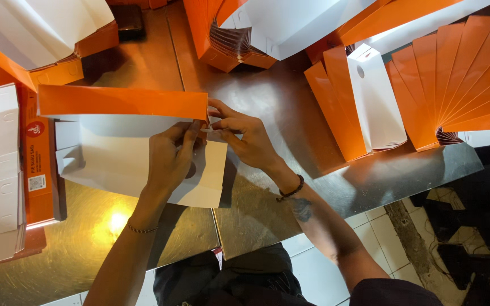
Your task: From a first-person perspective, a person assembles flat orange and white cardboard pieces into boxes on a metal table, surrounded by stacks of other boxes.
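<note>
a flat white cardboard box blank with an orange flap (121, 131) is lying unfolded on the bench, its orange flap standing up along the far edge.

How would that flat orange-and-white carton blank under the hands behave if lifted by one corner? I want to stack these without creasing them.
The carton blank looks like thin card, so it would probably sag along its scored folds. It seems light, likely sliding easily on the shiny metal table. The left hand and right hand pinch a flap, suggesting it bends readily.
</note>
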